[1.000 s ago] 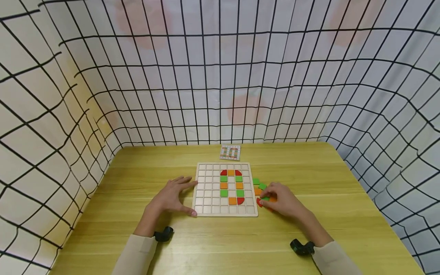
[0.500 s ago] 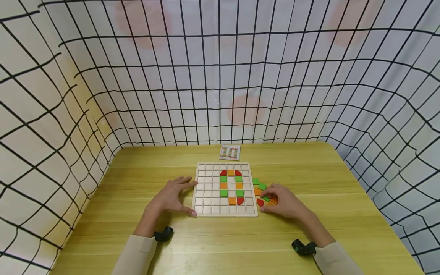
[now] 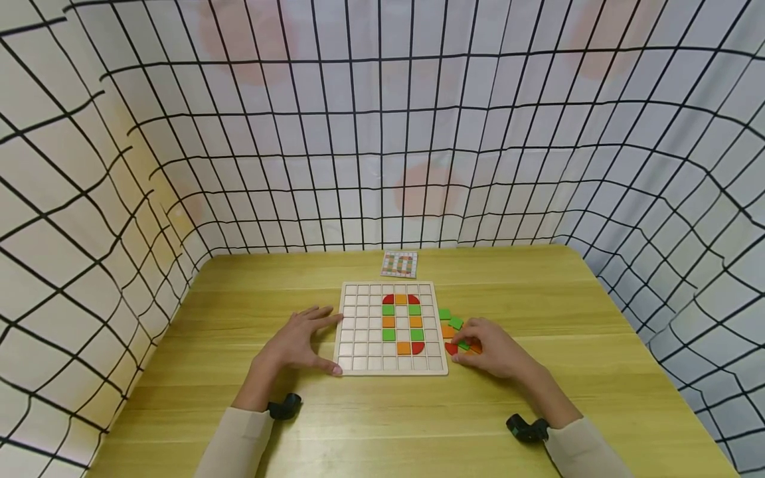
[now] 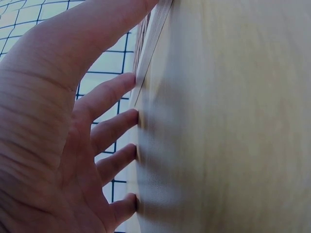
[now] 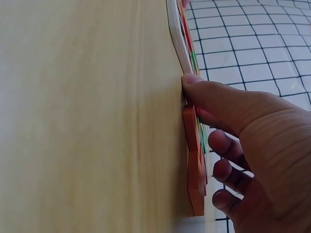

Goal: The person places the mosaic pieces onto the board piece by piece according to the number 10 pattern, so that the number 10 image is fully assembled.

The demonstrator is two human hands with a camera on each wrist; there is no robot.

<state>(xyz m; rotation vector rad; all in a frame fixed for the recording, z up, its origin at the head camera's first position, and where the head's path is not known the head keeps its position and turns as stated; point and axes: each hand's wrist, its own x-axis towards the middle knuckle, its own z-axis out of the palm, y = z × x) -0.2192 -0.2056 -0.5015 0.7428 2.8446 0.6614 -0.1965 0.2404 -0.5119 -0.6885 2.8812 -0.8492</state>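
A pale wooden grid board [image 3: 367, 332] lies on the table, with red, orange and green tiles [image 3: 388, 310] set in a ring right of its middle. My left hand [image 3: 295, 340] rests at the board's left side, fingers spread, thumb at the near left corner and index fingertip at the edge. Just off the right edge, my right hand [image 3: 493, 348] pinches a red quarter-round tile [image 3: 451, 348] between thumb and index finger. In the right wrist view, the thumb covers that tile, and orange tiles [image 5: 195, 184] lie under the other fingers.
Loose green tiles [image 3: 444, 313] and an orange tile [image 3: 447, 331] lie beside the board's right edge. Behind the board is a small patterned card [image 3: 399, 264]. Black netting [image 3: 382, 166] over white cloth closes off the table's back and sides.
My right thumb and index finger have come together on the red quarter-round tile, which has shifted slightly. The left hand stays put against the board.
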